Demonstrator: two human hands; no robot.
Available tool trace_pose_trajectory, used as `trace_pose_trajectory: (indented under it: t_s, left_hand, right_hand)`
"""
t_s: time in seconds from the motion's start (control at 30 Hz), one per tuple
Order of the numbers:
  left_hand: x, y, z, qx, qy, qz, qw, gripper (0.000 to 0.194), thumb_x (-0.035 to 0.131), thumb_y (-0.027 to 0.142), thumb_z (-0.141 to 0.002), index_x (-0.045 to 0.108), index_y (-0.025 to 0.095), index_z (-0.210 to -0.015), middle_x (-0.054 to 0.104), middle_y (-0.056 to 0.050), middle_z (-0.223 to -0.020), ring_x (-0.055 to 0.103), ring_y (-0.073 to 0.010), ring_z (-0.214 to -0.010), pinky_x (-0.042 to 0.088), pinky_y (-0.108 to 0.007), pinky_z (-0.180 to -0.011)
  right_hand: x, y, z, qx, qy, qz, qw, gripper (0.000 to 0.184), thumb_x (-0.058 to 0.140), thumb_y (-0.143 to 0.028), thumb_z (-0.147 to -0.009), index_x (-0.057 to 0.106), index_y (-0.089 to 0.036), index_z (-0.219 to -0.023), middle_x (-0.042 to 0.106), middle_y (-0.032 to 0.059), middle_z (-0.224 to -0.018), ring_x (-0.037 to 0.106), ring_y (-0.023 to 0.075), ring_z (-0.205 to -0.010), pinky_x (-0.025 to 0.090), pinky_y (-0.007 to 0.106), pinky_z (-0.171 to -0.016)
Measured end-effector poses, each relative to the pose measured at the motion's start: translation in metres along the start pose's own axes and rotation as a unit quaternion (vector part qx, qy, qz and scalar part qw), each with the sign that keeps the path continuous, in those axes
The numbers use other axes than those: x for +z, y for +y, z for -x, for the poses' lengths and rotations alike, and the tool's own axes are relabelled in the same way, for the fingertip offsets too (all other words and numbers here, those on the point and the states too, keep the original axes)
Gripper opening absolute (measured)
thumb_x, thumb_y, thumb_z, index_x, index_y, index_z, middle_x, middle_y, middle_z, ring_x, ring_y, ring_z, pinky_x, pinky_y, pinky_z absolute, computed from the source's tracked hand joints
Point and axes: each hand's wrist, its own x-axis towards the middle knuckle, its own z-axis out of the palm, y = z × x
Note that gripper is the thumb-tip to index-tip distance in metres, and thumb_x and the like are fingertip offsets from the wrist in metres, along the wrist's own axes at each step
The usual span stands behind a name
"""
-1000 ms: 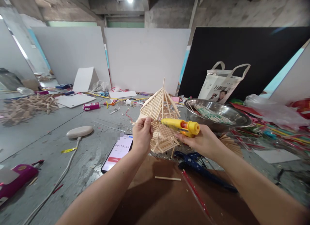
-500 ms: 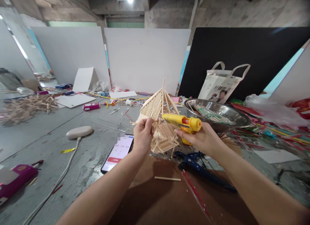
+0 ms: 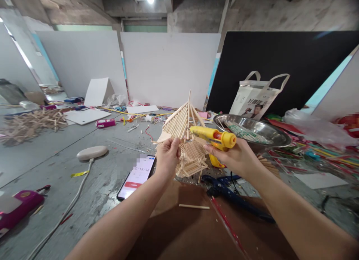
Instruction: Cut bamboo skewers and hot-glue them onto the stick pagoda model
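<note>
My right hand (image 3: pixel 242 157) is wrapped round a yellow hot glue gun (image 3: pixel 214 136), its nozzle pointing left at the stick model. My left hand (image 3: pixel 167 155) is closed in a pinch in front of the model, apparently on a thin wooden stick mostly hidden by the fingers. Between and beyond the hands stands the model (image 3: pixel 176 121), built of pale wooden sticks with a pointed roof and a tall tip. Its lower part is a layered fan of sticks, partly covered by my left hand. A loose wooden stick (image 3: pixel 194 206) lies on the brown board (image 3: pixel 168 230) nearer to me.
Dark blue cutters (image 3: pixel 235 194) and a red-and-clear plastic strip (image 3: pixel 227 224) lie to the right. A phone (image 3: pixel 137 178) showing a timer is beside my left forearm. A metal basin (image 3: pixel 280 140) holds sticks. A white power adapter (image 3: pixel 92 152) and magenta tool (image 3: pixel 21 211) are left.
The glue gun has shifted slightly right, its nozzle drawing back from my left fingertips. My left hand has moved a little to the right.
</note>
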Motion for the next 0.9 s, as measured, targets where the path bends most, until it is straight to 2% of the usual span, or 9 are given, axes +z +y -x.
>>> trace_pose_trajectory:
  t_s: [0.13, 0.33, 0.53, 0.9]
  left_hand:
    - [0.001, 0.000, 0.001, -0.039, -0.033, 0.003, 0.999, 0.026, 0.057, 0.038, -0.069, 0.050, 0.014, -0.065, 0.039, 0.009, -0.037, 0.027, -0.0009, -0.028, 0.018, -0.014, -0.031]
    - [0.001, 0.000, -0.001, -0.081, -0.065, 0.013, 0.995, 0.025, 0.059, 0.035, -0.067, 0.050, 0.013, -0.063, 0.041, 0.008, -0.036, 0.026, -0.0010, -0.026, 0.014, -0.015, -0.028]
    - [-0.001, -0.001, -0.003, -0.091, -0.060, 0.044, 0.993, 0.025, 0.059, 0.036, -0.067, 0.050, 0.013, -0.066, 0.041, 0.008, -0.038, 0.026, -0.0011, -0.026, 0.014, -0.015, -0.028]
    - [0.003, -0.004, -0.002, -0.080, -0.030, 0.042, 0.996, 0.022, 0.056, 0.034, -0.070, 0.051, 0.013, -0.067, 0.041, 0.008, -0.036, 0.026, -0.0013, -0.025, 0.014, -0.014, -0.027]
  right_hand:
    - [-0.002, -0.001, 0.001, 0.013, 0.021, -0.008, 1.000, 0.027, 0.056, -0.038, -0.071, 0.063, -0.016, -0.085, 0.065, 0.0033, -0.073, 0.060, 0.0199, -0.069, 0.050, 0.032, -0.062]
    - [-0.001, 0.003, 0.004, 0.014, 0.016, -0.021, 1.000, 0.025, 0.056, -0.037, -0.071, 0.063, -0.017, -0.084, 0.064, 0.0029, -0.070, 0.060, 0.0195, -0.067, 0.050, 0.032, -0.062]
    - [-0.001, 0.003, 0.006, 0.008, 0.006, -0.025, 1.000, 0.021, 0.056, -0.036, -0.070, 0.063, -0.018, -0.077, 0.063, 0.0016, -0.067, 0.060, 0.0185, -0.067, 0.050, 0.031, -0.062]
    - [0.009, 0.014, 0.007, -0.003, 0.010, -0.057, 0.998, 0.026, 0.058, -0.035, -0.070, 0.062, -0.018, -0.090, 0.064, 0.0012, -0.071, 0.060, 0.0189, -0.069, 0.051, 0.033, -0.065]
